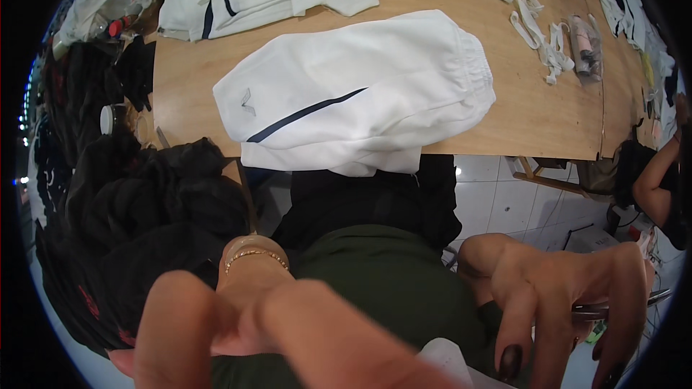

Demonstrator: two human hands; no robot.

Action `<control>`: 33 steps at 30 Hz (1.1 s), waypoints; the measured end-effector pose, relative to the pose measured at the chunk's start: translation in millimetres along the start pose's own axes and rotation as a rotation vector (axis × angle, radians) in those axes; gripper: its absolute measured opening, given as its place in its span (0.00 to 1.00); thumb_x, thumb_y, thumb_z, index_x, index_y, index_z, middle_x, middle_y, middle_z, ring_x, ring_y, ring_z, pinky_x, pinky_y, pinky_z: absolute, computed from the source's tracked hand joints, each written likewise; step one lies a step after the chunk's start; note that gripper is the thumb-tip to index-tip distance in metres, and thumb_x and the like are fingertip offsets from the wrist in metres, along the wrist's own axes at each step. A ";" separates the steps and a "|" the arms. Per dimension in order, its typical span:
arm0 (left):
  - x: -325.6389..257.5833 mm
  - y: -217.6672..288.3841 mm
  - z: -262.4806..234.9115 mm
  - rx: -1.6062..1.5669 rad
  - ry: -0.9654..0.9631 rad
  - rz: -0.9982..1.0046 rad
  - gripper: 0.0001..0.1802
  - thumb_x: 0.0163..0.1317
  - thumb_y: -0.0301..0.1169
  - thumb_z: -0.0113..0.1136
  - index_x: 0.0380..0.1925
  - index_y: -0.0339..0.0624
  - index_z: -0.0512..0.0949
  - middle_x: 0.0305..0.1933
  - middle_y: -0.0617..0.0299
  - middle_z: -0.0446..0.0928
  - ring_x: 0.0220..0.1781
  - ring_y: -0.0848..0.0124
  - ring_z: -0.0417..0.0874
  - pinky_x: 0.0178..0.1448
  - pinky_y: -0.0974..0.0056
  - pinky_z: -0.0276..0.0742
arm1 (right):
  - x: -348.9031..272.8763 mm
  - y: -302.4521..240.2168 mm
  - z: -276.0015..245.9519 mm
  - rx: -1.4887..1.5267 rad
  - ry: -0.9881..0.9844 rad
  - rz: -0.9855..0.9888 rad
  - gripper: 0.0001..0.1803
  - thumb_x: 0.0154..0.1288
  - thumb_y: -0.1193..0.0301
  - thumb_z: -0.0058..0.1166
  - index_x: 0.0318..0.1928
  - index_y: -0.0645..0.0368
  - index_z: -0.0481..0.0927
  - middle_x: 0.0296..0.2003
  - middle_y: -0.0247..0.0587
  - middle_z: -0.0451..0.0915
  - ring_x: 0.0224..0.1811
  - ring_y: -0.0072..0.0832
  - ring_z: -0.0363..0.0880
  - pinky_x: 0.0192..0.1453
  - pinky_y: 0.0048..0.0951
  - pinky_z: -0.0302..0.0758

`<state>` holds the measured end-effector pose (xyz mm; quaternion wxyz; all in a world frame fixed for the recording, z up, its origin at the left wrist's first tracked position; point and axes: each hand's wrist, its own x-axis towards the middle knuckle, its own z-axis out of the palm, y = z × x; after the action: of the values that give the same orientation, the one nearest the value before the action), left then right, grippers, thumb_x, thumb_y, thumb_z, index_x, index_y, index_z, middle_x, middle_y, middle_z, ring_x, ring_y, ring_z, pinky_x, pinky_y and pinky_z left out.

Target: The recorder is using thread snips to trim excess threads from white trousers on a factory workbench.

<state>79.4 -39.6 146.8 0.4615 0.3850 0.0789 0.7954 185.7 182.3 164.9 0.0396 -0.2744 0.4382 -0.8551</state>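
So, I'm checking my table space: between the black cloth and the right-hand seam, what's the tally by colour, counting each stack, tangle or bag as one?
White: 3 (folded garment, garment stack, strap tangle)
Clear plastic: 1 (bag with pink inside)
Total: 4

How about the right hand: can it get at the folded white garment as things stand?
Probably yes: the white garment overhangs the near edge of the table, and nothing visible seems to block the right hand, though it would need to reach forward.
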 end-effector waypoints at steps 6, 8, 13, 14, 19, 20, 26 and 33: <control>37.0 25.0 -19.7 -0.258 -0.080 -0.363 0.16 0.67 0.40 0.53 0.53 0.62 0.68 0.59 0.69 0.67 0.43 0.50 0.81 0.44 0.52 0.70 | 3.7 -17.8 -3.3 0.070 -0.011 0.094 0.10 0.71 0.68 0.42 0.49 0.43 0.74 0.42 0.34 0.77 0.37 0.24 0.74 0.42 0.28 0.65; 31.8 29.0 -13.8 -0.237 -0.030 -0.438 0.07 0.66 0.36 0.56 0.43 0.58 0.75 0.57 0.66 0.70 0.44 0.52 0.80 0.48 0.52 0.68 | 9.0 -15.8 2.6 0.101 -0.015 0.119 0.10 0.71 0.68 0.42 0.48 0.43 0.75 0.42 0.32 0.78 0.38 0.23 0.74 0.44 0.28 0.64; 1.3 11.7 2.5 -0.096 -0.056 0.196 0.18 0.71 0.43 0.35 0.57 0.55 0.49 0.60 0.57 0.57 0.43 0.46 0.81 0.45 0.39 0.81 | 19.4 -18.7 -0.6 0.198 -0.042 0.180 0.09 0.70 0.69 0.44 0.45 0.43 0.77 0.44 0.29 0.79 0.40 0.20 0.75 0.48 0.27 0.63; -3.5 19.2 -3.3 -0.105 -0.043 0.184 0.18 0.72 0.43 0.34 0.57 0.55 0.50 0.59 0.56 0.58 0.43 0.46 0.81 0.44 0.40 0.81 | 1.6 -31.5 -4.1 0.197 -0.033 0.202 0.09 0.70 0.69 0.45 0.45 0.43 0.77 0.45 0.28 0.79 0.40 0.20 0.75 0.49 0.27 0.63; -6.9 41.2 -6.1 -0.094 0.042 0.115 0.15 0.73 0.40 0.32 0.56 0.53 0.51 0.54 0.50 0.63 0.44 0.47 0.80 0.40 0.42 0.82 | 21.7 -27.9 -6.4 0.260 -0.027 0.275 0.08 0.70 0.69 0.46 0.43 0.42 0.79 0.46 0.25 0.81 0.42 0.18 0.76 0.52 0.26 0.62; -6.8 41.3 -4.3 -0.091 0.028 0.148 0.14 0.72 0.39 0.33 0.55 0.52 0.53 0.52 0.49 0.66 0.43 0.48 0.81 0.40 0.43 0.82 | 20.0 -32.7 -6.8 0.284 -0.032 0.292 0.08 0.69 0.69 0.47 0.42 0.42 0.80 0.47 0.24 0.81 0.43 0.17 0.76 0.53 0.26 0.62; 13.8 30.2 -17.3 -0.077 -0.042 0.391 0.12 0.69 0.30 0.46 0.50 0.45 0.62 0.40 0.55 0.81 0.38 0.68 0.83 0.39 0.60 0.83 | -21.4 -6.5 -12.5 0.458 -0.056 -0.216 0.09 0.66 0.70 0.49 0.46 0.48 0.76 0.45 0.38 0.77 0.46 0.32 0.65 0.50 0.30 0.62; -34.2 -38.5 -99.5 1.510 0.431 -0.373 0.17 0.47 0.31 0.70 0.37 0.40 0.76 0.37 0.62 0.74 0.37 0.67 0.74 0.44 0.66 0.70 | -60.7 73.0 -35.4 -0.015 0.962 -0.145 0.13 0.70 0.73 0.40 0.53 0.57 0.62 0.31 0.32 0.66 0.15 0.15 0.55 0.15 0.14 0.52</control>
<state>46.7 -22.3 41.1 0.1767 0.4113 0.7454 0.4939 206.7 181.9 65.8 -0.2293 0.1220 0.3926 -0.8823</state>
